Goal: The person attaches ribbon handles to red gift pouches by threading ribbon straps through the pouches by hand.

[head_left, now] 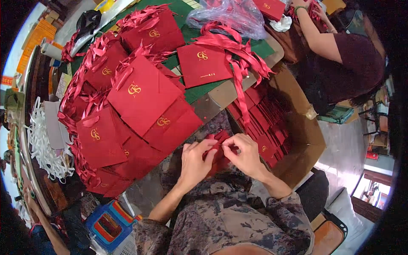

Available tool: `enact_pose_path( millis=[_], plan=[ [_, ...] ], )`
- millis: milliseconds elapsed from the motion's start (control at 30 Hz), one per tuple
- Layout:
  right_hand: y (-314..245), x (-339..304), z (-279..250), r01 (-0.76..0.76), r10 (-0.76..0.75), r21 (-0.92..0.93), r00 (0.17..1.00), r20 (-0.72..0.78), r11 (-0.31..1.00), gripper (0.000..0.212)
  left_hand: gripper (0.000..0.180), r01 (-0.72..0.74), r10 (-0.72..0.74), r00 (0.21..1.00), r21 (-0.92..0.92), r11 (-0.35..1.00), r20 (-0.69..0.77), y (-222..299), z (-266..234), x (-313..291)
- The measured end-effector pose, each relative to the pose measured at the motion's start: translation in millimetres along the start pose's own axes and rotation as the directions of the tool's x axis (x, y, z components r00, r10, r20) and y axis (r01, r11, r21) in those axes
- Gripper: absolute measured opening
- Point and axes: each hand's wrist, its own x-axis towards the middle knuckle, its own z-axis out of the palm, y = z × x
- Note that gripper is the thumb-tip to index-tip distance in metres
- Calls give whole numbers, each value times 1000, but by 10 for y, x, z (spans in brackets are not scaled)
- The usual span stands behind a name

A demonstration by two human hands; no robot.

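Note:
In front of my body, my left hand (pixel 195 160) grips a red paper gift bag (pixel 219 159) by its upper part, thumb and fingers closed on it. On the bag's other side my right hand (pixel 246 156) has its thumb and index finger pinched together at the top edge. Whatever fine piece lies between those fingertips is too small to make out. Just right of my hands, a cardboard box (pixel 302 138) holds many flat red bags (pixel 263 123) packed in rows. A big pile of red bags with gold lettering (pixel 142 91) and pink-red ribbon handles lies to the left.
One bag (pixel 204 63) lies on the green tabletop (pixel 202 94) beside loose red ribbons (pixel 248 53). Behind it sits a clear plastic bag (pixel 231 21). A co-worker's arm (pixel 316 38) reaches in at the far right. White cords (pixel 46 144) hang left; a blue stool (pixel 108 225) stands lower left.

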Motion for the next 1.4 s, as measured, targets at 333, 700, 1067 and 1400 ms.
enact_pose_path(
  millis=[333, 700, 1067, 1400],
  plan=[
    [73, -56, 76, 27, -26, 52, 999, -28, 998, 18, 16, -119, 121, 992, 80, 990, -30, -11, 51, -24],
    [131, 110, -193, 156, -141, -26, 944, 300, 987, 20, 14, -270, 259, 963, 229, 935, 75, -90, 14, -72],
    [292, 349, -257, 41, 9, -69, 790, 613, 997, 25, 18, -512, 548, 836, 365, 778, 6, -120, 220, -194],
    [492, 279, 47, -404, 263, 320, 876, 403, 857, 19, 9, -305, 300, 952, 158, 939, 52, -89, 279, -195]
  ],
)
